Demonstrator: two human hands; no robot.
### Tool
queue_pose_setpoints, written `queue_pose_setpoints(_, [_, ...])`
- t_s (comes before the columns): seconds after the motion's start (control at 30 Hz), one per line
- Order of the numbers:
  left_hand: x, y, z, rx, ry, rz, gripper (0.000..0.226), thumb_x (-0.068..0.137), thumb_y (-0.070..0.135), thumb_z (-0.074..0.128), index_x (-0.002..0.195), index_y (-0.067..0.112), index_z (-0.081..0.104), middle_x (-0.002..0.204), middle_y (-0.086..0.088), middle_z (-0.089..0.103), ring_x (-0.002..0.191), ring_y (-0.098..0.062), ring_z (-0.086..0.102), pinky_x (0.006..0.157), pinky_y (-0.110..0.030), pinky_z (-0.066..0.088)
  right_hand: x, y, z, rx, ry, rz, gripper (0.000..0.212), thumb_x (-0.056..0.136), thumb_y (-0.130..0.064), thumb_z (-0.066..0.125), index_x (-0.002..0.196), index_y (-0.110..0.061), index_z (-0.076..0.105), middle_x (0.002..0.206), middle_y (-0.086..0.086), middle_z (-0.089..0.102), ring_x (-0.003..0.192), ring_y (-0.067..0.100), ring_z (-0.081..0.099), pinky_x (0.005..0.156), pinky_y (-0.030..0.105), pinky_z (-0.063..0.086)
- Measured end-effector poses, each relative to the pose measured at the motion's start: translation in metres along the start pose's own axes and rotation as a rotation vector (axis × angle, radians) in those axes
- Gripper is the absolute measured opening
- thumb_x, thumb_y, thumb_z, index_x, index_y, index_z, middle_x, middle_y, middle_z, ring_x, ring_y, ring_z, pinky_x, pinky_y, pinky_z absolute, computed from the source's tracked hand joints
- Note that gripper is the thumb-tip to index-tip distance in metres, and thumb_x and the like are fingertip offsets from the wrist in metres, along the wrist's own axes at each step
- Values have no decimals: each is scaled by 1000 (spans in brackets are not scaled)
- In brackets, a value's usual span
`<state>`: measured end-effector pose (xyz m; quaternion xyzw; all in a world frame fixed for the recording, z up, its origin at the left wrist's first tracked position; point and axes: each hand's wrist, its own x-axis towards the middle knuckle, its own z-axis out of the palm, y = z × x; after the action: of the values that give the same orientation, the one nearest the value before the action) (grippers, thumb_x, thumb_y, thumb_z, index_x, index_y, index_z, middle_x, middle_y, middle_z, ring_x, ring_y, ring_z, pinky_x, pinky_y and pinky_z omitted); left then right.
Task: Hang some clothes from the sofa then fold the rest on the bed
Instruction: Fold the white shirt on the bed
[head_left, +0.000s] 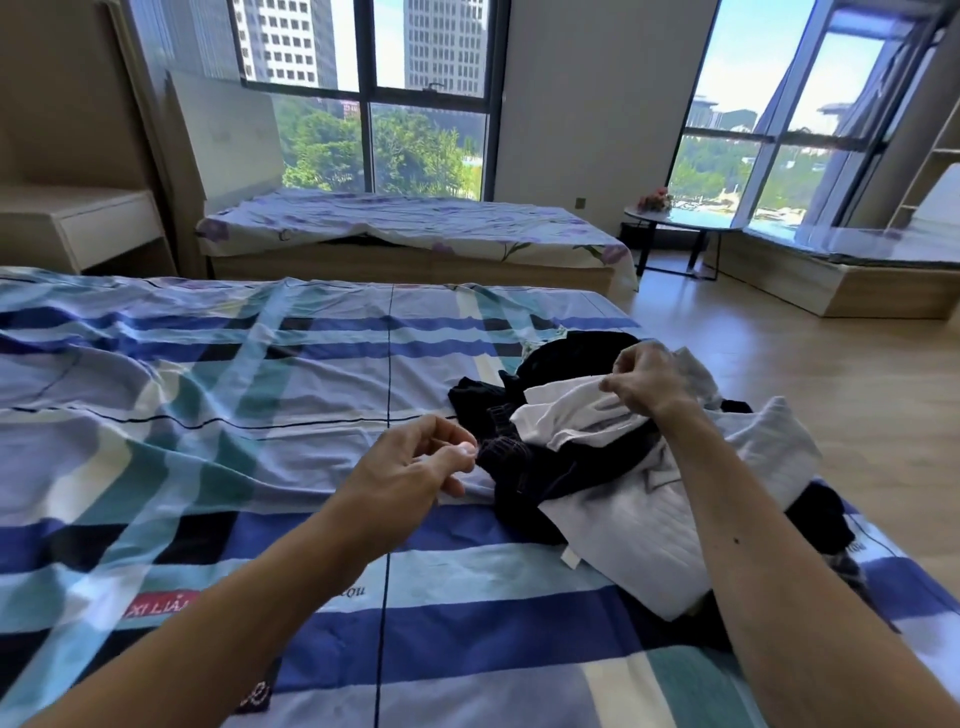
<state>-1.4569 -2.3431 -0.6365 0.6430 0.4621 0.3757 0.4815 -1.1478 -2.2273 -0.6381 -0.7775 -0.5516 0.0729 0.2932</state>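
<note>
A pile of clothes (597, 467), black and white pieces tangled together, lies on the right side of the bed (208, 415), near its edge by the wooden floor (831, 389). The bed is covered with a rumpled sheet of blue, teal and white checks.

The right hand (644, 382) is over the top of the pile, fingers curled, pinching a fold of a white garment (571, 415) that lies across a black garment (519, 457). The left hand (410, 467) hovers over the sheet just beside the black garment's edge, its fingers loosely curled with nothing between them.

Beyond stands a second bed (415, 223) with a flowered sheet. To its right, a small round desk (696, 221) carries flowers (655, 200) before a tall window (415, 130).
</note>
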Motion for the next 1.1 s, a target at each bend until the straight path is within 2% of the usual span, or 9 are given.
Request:
queue_pose_setpoints(0.03, [-2,2,-4,6,-4,3,10,100,14,57,98,12,67,98,-12,71,72,-10,64,69,-28,46,2,0,2,-61,6,4,23,75,-28,84,92,-25,69,106,6,69,104,27,63,90,41,53])
queue_pose_setpoints(0.1, [-7,3,-12,1,-15,11,8,98,18,62,98,12,67,97,-11,72,72,-10,64,69,-30,45,-3,6,14,-161,-108,18,72,73,-32,80,139,-34,53,142,6,54,134,30,46,112,46,38])
queue_pose_setpoints(0.17, [-9,3,-17,-8,-17,24,18,87,31,66,94,15,68,92,-6,73,70,-10,65,69,-32,45,-10,12,30,-201,-167,29,92,69,-41,70,153,-41,32,149,3,52,143,27,35,118,44,29])
queue_pose_setpoints(0.33, [-16,-7,-23,-26,-8,29,20,80,35,64,91,20,68,92,-6,74,72,-11,67,68,-29,46,-15,18,40,-309,94,3,32,81,-22,62,111,-31,72,119,8,67,117,30,59,93,38,48])
queue_pose_setpoints(0.57, [-27,-1,-12,17,-26,33,23,79,37,61,91,19,68,96,-13,73,72,-9,67,67,-28,46,-23,-15,-19,81,457,-159,18,97,-24,59,106,-10,65,110,19,61,99,40,61,76,39,43])
queue_pose_setpoints(0.7, [-25,14,-21,74,-8,93,9,92,33,65,90,25,69,98,-12,71,77,-15,68,72,-37,50,-31,-61,-58,303,441,-286,18,93,-24,57,100,-9,64,107,17,65,99,34,61,74,29,34])
queue_pose_setpoints(0.83, [-30,21,-41,135,107,128,12,93,37,67,100,28,67,99,1,71,94,-17,68,79,-40,56,-64,-118,-79,465,374,-494,18,85,-29,56,82,-12,59,79,1,60,77,18,56,67,30,37])
queue_pose_setpoints(1.0, [-33,34,-54,199,223,265,79,59,73,70,129,45,49,125,23,57,109,6,58,87,-23,51,-110,-172,-75,659,237,-636,21,77,-36,59,71,-16,58,67,3,55,67,9,46,63,38,43])
queue_pose_setpoints(1.1, [-31,37,-65,244,325,317,60,75,64,65,127,36,59,120,20,66,109,1,61,93,-26,49,-123,-191,-48,683,114,-644,34,75,-41,63,72,-8,57,67,13,53,66,10,44,59,38,39])
